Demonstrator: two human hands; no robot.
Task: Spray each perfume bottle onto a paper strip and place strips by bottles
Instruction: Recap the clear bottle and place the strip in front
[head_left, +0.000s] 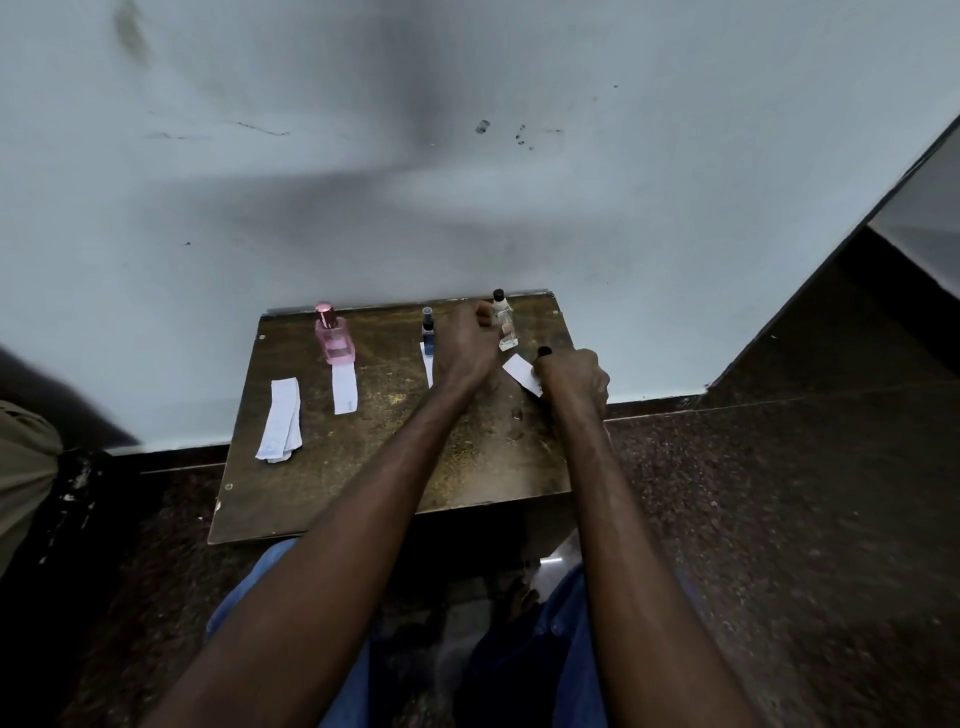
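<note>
Right of middle, the right hand (574, 382) pinches a paper strip (519, 373) in curled fingers (544, 373). Its long side points up-left to the clear bottle (505, 325), just behind on the table (363, 467). The left hand (467, 340) curls beside the bottle; I cannot tell if it holds it.

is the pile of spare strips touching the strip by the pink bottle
Apart. The head view shows bare table between the pile and the pink bottle's strip.

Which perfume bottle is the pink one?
The leftmost bottle, standing with a paper strip in front of it. The middle bottle is blue, the right bottle clear.
</note>
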